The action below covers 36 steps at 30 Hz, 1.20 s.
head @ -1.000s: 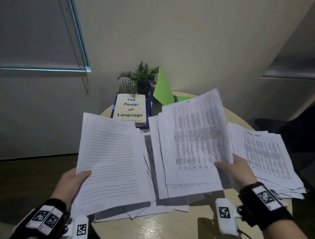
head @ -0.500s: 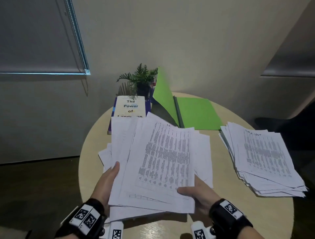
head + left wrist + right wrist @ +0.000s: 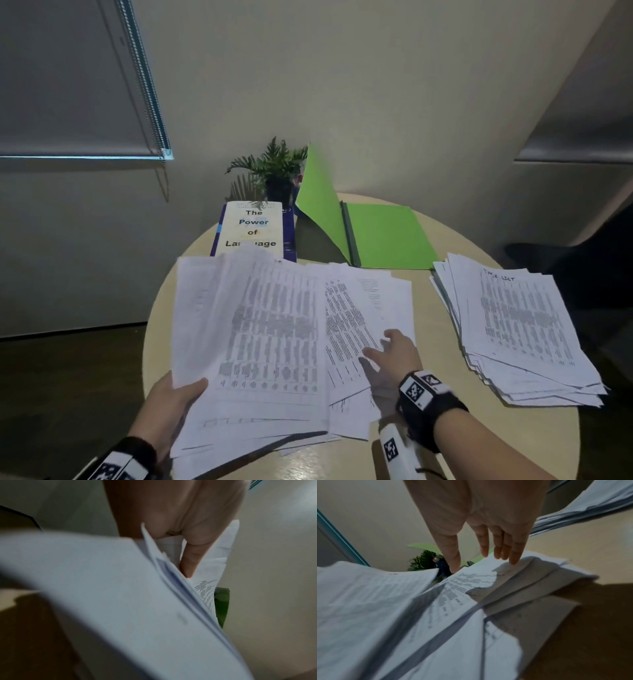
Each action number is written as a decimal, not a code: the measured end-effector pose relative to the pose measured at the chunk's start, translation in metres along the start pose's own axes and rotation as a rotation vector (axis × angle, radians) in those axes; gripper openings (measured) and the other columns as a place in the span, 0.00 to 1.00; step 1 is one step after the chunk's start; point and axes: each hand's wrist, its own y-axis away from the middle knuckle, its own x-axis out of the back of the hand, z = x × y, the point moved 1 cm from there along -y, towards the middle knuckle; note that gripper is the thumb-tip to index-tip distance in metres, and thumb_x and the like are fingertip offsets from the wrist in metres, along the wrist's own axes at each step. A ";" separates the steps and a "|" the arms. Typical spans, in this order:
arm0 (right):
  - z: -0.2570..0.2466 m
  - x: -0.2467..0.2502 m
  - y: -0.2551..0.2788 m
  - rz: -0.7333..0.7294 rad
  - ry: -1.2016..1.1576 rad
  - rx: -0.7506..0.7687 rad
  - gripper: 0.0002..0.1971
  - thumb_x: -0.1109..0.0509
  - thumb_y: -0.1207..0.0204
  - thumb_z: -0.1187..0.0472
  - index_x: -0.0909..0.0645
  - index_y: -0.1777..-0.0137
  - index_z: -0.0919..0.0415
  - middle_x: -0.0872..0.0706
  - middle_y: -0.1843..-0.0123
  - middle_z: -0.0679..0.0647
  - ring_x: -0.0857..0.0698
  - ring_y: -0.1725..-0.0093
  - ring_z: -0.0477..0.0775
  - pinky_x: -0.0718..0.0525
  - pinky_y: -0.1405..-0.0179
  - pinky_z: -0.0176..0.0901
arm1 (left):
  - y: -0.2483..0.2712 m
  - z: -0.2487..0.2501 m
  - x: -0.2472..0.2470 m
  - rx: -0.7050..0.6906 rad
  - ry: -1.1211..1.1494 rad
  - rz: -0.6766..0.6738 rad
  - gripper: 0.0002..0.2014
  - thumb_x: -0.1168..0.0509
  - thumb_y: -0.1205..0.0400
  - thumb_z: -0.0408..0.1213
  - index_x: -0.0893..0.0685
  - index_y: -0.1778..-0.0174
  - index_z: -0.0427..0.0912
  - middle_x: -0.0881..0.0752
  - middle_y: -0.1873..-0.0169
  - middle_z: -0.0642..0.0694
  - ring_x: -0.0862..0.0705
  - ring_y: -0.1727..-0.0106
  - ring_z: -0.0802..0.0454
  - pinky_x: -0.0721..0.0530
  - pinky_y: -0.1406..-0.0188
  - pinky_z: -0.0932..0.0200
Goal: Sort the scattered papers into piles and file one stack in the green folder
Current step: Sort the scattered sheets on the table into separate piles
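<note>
At lower left the left hand (image 3: 171, 404) grips the paper sheaf (image 3: 260, 342), long axis running up-frame, while the right hand (image 3: 394, 356) lies flat-fingered on loose sheets (image 3: 363, 308).

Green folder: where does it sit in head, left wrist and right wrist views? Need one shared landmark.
Head: green folder lies open at the table's far side, one cover raised, right of the book.
Left wrist: dark green sliver at centre right, behind the held papers.
Right wrist: pale green patches beyond the right hand.
Shared landmark: the printed papers, seen in all three.
</note>
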 end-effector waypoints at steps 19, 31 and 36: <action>0.027 0.004 0.013 0.103 0.082 -0.327 0.33 0.25 0.29 0.61 0.36 0.29 0.71 0.21 0.35 0.68 0.19 0.40 0.65 0.17 0.45 0.50 | -0.008 -0.009 0.035 0.008 0.187 0.116 0.20 0.39 0.19 0.22 0.26 0.30 0.30 0.18 0.40 0.31 0.21 0.36 0.29 0.28 0.34 0.38; 0.054 0.048 0.040 0.304 -0.368 -0.034 0.05 0.40 0.18 0.62 0.25 0.47 0.60 0.21 0.61 0.62 0.23 0.61 0.60 0.26 0.58 0.46 | -0.025 -0.013 0.032 0.023 0.126 0.111 0.19 0.37 0.20 0.22 0.24 0.32 0.33 0.14 0.51 0.37 0.17 0.44 0.34 0.25 0.35 0.40; 0.064 0.062 0.045 0.288 -0.308 0.004 0.06 0.36 0.20 0.62 0.18 0.55 0.60 0.20 0.66 0.61 0.24 0.64 0.59 0.29 0.62 0.45 | -0.026 -0.013 0.037 0.005 0.115 0.102 0.19 0.36 0.20 0.23 0.24 0.32 0.34 0.14 0.48 0.36 0.17 0.43 0.34 0.25 0.35 0.38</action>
